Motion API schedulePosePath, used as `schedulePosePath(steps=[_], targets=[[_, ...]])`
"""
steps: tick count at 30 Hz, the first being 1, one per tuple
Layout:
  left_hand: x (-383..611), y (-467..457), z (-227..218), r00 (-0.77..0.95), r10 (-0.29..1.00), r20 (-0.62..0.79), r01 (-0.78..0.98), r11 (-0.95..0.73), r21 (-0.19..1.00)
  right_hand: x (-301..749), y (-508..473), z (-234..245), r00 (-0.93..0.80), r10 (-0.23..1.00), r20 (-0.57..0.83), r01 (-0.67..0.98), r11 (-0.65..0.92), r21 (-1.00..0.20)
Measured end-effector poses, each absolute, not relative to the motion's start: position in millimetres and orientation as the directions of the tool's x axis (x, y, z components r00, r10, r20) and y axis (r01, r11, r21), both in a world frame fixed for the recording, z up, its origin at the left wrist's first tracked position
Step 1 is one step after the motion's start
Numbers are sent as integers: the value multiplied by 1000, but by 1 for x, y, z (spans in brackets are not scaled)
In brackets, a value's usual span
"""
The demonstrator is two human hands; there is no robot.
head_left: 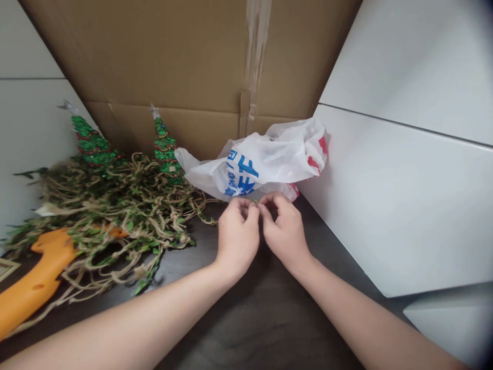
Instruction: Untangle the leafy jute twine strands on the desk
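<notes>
A crumpled white plastic bag (265, 159) with blue and red print lies on the dark floor (246, 318) against a large cardboard box (185, 67). My left hand (238, 237) and my right hand (284, 230) meet just in front of the bag's lower edge. Both have their fingers curled, with fingertips pinched together and touching each other. What they pinch is too small to make out; it may be the bag's edge.
A tangle of jute rope with green leaves (115, 205) covers the floor at the left, with two glittery green Christmas trees (90, 144) (165, 149) standing behind it. An orange plastic piece (34, 282) lies at the lower left. White panels (404, 195) close off the right side.
</notes>
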State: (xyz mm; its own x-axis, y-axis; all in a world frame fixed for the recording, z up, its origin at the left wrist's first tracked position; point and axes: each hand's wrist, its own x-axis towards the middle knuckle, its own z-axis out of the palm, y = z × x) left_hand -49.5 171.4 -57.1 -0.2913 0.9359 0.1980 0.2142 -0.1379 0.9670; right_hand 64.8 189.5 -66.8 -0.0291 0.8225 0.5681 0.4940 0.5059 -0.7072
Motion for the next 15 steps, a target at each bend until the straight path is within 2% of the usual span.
schedulePosePath(steps=[8,15], targets=[[-50,172,-60,-299,938,175,158,-132,979,66,198,-69,-45,864,501,310,489,-815],[-51,171,-57,-287,936,202,209,-145,967,65,192,-65,1,847,531,336,500,-798]])
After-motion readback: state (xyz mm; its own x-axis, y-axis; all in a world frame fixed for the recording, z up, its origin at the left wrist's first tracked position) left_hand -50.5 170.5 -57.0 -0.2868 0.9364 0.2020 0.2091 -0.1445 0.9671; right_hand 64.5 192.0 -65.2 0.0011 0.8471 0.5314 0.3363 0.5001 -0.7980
